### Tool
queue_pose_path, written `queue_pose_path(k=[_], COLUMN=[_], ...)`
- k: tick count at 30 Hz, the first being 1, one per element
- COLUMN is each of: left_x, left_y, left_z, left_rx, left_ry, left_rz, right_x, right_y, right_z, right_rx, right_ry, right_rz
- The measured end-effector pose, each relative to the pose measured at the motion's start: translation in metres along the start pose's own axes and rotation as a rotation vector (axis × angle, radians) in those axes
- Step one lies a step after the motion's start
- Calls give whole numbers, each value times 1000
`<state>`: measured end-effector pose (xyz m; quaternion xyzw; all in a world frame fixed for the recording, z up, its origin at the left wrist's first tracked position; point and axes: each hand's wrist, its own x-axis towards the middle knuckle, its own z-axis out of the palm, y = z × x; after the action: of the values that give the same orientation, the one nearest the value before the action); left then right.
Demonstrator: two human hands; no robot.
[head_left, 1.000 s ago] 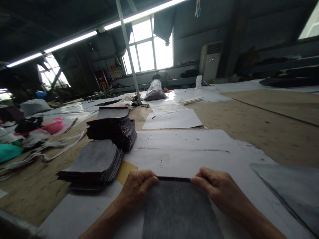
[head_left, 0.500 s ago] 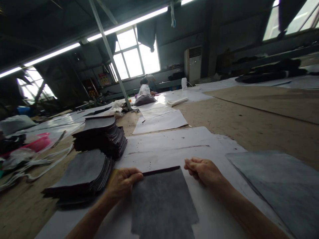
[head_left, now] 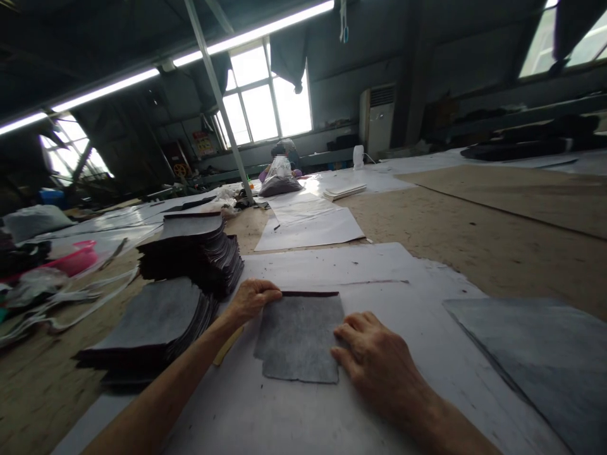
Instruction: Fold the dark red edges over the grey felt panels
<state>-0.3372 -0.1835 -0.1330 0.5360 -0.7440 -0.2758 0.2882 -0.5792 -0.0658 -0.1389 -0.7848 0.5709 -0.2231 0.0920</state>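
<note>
A grey cloth piece (head_left: pixel 301 338) with a dark strip along its far edge and notched near corners lies on the white paper (head_left: pixel 265 417) in front of me. My left hand (head_left: pixel 256 298) pinches its far left corner between thumb and fingers. At its right edge is my right hand (head_left: pixel 374 347), fingers bent and thumb closed in on the cloth; the fingertips' exact hold is partly hidden. Left of my left hand stand two stacks of similar pieces, a nearer stack (head_left: pixel 147 316) and a farther, taller stack (head_left: pixel 192 249).
A larger grey sheet (head_left: pixel 535 354) lies to the right. Beside my left forearm is a yellowish strip (head_left: pixel 228 346). A pink basin (head_left: pixel 78 258) and white straps (head_left: pixel 71 309) are at far left. Farther back are a pole (head_left: pixel 220 101), a filled plastic bag (head_left: pixel 281 180) and a person behind it.
The cloth piece has moved away from me and now lies flat on the paper. My left hand went forward with its corner; my right hand came from beside the far corner onto the right edge.
</note>
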Motion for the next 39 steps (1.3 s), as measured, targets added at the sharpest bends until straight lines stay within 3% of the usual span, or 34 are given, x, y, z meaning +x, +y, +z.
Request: queue_pose_path(k=[6, 11, 16, 18, 20, 24, 27, 30, 34, 37, 39], left_x=[25, 47, 59, 47, 24, -30, -53, -56, -45, -41, -43], left_y=[4, 8, 16, 21, 29, 48, 55, 50, 34, 28, 28], left_z=[17, 37, 35, 33, 38, 66, 81, 82, 83, 85, 86], left_rx=[101, 129, 109, 133, 178, 273, 468, 606, 668, 713, 724], left_ry=[97, 121, 227, 291, 278, 38, -116, -171, -177, -174, -127], left_rz=[19, 27, -53, -49, 26, 213, 333, 370, 414, 440, 454], right_x=[1, 4, 3, 3, 4, 6, 2, -18, -66, -113, -141], right_y=[4, 10, 12, 11, 10, 12, 10, -1, -6, 16, 39], right_z=[4, 6, 6, 4, 3, 3, -1, -15, -40, -59, -69], right_rx=[-89, -233, -277, -283, -281, -258, -198, -107, -31, -193, -373], right_ry=[22, 9, 42, 36, 25, 33, 66, 115, 176, 385, 425], right_rz=[-71, 76, 101, 97, 98, 74, 111, 185, 172, 265, 380])
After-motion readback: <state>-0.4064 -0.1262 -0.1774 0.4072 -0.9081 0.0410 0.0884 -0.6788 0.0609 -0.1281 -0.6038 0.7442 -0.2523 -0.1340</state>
